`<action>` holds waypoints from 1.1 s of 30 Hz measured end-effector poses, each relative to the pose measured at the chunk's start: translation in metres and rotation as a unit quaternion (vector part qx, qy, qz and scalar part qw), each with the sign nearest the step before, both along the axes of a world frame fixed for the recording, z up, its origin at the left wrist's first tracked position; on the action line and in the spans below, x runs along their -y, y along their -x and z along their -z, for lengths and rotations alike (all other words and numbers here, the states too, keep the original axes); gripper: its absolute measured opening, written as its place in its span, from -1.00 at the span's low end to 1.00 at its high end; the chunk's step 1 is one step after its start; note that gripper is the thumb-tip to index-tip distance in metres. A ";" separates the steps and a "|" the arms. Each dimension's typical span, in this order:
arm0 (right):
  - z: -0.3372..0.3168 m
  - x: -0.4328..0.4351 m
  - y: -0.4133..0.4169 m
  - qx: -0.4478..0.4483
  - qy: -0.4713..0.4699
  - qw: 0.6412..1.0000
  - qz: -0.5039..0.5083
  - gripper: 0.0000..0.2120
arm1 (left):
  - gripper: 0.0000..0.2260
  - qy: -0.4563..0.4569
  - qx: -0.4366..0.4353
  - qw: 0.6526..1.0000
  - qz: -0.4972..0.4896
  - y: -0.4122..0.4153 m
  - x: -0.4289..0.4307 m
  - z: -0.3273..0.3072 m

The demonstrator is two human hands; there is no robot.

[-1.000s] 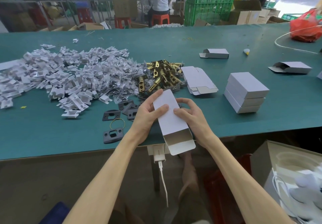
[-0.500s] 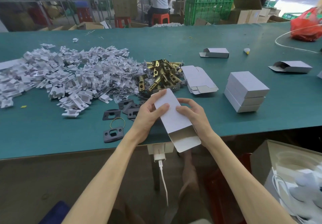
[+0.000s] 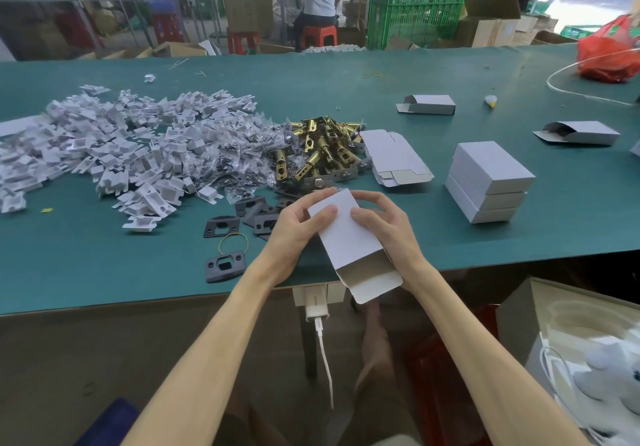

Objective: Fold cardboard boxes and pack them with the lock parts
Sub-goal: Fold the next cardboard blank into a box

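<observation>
I hold a white cardboard box (image 3: 349,237) over the table's near edge, its open end with the flap hanging out pointing toward me. My left hand (image 3: 298,227) grips its left side with the thumb on top. My right hand (image 3: 384,227) grips the right side, fingers curled over the far end. Brass latch bolts (image 3: 318,152) lie in a pile just beyond. Dark strike plates (image 3: 225,265) lie to the left of my hands. A heap of white plastic inserts (image 3: 114,147) and small clear bags (image 3: 235,165) spreads across the left.
Flat unfolded boxes (image 3: 394,158) lie beside the brass pile. A stack of three closed boxes (image 3: 488,182) stands to the right. Two open boxes (image 3: 429,104) (image 3: 581,133) lie farther back. A red bag (image 3: 606,54) sits far right. A charger (image 3: 315,307) hangs below the green table's edge (image 3: 138,293).
The box's far end has dropped and tilted left to right in my hands, and my right fingers have curled over its far end. Both hands kept their grip.
</observation>
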State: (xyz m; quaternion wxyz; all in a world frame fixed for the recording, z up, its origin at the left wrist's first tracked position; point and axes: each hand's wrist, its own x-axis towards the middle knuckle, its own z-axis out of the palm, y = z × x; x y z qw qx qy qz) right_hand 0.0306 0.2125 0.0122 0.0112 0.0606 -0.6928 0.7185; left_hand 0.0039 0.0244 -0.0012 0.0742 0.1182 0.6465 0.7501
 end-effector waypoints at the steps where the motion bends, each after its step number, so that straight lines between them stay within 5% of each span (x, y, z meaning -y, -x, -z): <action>1: 0.000 0.000 0.000 -0.003 0.003 1.000 -0.001 -0.73 | -0.66 0.001 -0.002 1.000 0.002 -0.001 0.000 -0.001; 11: -0.002 0.001 0.002 0.005 -0.016 1.000 0.000 -0.56 | -0.64 -0.043 0.025 0.999 -0.008 -0.002 0.000 -0.003; 16: -0.003 0.002 0.003 0.044 0.040 0.998 -0.006 -0.43 | -0.32 -0.162 0.062 0.982 -0.069 0.002 0.008 -0.010; 21: 0.000 0.002 0.005 0.037 0.133 0.990 -0.004 -0.53 | -0.67 -0.282 0.076 0.954 -0.065 0.008 0.022 -0.008; 33: 0.002 0.002 0.010 0.051 0.245 0.963 0.102 -0.53 | -0.64 -0.244 0.069 0.967 0.001 0.001 0.009 -0.011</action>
